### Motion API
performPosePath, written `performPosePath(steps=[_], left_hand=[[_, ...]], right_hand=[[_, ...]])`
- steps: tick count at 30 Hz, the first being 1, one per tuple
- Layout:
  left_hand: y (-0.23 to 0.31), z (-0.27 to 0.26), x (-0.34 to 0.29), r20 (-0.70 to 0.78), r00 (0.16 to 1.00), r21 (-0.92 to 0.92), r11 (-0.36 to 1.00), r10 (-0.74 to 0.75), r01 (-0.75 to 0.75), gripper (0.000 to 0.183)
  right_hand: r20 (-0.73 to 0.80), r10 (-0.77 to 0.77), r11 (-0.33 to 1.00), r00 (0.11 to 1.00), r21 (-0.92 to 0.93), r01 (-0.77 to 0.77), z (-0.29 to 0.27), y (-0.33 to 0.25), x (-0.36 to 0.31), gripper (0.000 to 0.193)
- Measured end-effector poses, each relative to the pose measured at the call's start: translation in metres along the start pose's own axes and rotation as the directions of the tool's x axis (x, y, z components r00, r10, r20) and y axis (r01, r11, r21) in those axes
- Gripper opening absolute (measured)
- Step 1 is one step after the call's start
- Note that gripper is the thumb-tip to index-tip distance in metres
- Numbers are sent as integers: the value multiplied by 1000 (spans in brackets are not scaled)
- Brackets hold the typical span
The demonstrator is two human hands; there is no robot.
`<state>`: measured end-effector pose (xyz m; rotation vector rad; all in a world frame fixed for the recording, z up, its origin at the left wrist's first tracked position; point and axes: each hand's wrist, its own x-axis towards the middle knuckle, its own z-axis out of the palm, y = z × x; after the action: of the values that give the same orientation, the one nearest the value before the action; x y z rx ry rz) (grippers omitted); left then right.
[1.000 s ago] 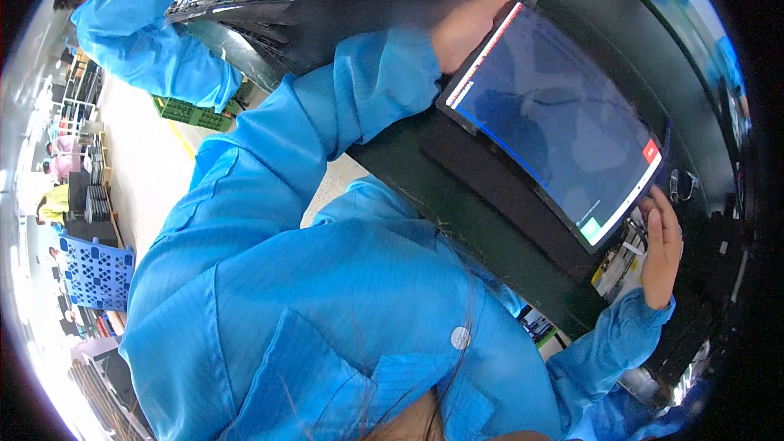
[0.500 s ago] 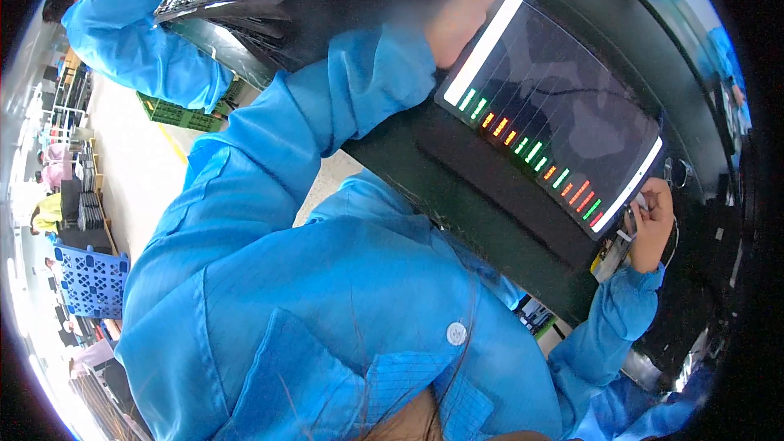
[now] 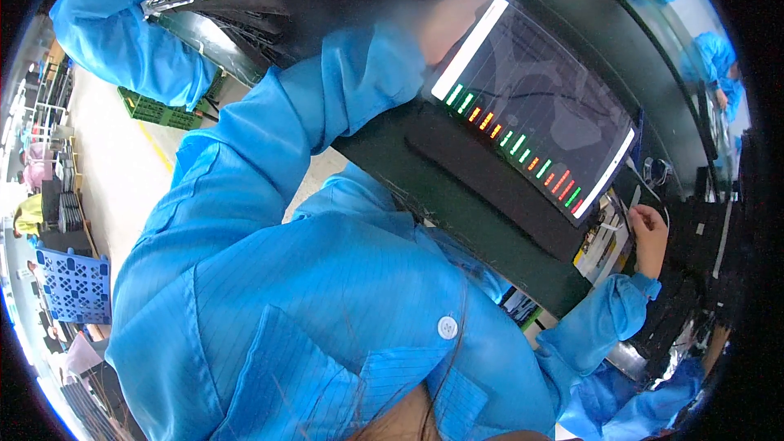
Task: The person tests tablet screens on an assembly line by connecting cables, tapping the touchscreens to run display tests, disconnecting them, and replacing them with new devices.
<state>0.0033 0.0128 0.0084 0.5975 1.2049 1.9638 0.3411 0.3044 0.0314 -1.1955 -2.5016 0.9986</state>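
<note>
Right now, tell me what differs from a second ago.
The screen changed from dark blue to green, orange and red bars. The right hand now sits farther from the screen's right edge; whether it holds anything is unclear. The left hand stays at the opposite edge.

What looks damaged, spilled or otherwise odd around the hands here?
Nothing looks spilled or clearly damaged. The lit display panel shows no obvious crack, though pale shapes, probably reflections, make its surface hard to judge. The one oddity is a hazy blur over part of the left hand, perhaps a lens smudge.
</note>
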Motion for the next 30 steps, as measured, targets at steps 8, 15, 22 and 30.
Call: performPosePath(steps=[8,15,22,30], left_hand=[[1,2,-1,2,1000,-38,999,-28,28,40],[3,-1,-1,20,998,-60,997,-55,56,39],[0,-2,1,2,1000,-20,1000,-16,16,40],[1,-1,1,44,993,-95,989,-107,111,41]], right_hand=[[132,28,983,991,178,-51,3,6,1,17],[135,41,992,990,116,-57,3,6,2,18],[155,64,987,986,137,-85,1,9,5,22],[148,56,987,987,142,-78,3,5,3,23]])
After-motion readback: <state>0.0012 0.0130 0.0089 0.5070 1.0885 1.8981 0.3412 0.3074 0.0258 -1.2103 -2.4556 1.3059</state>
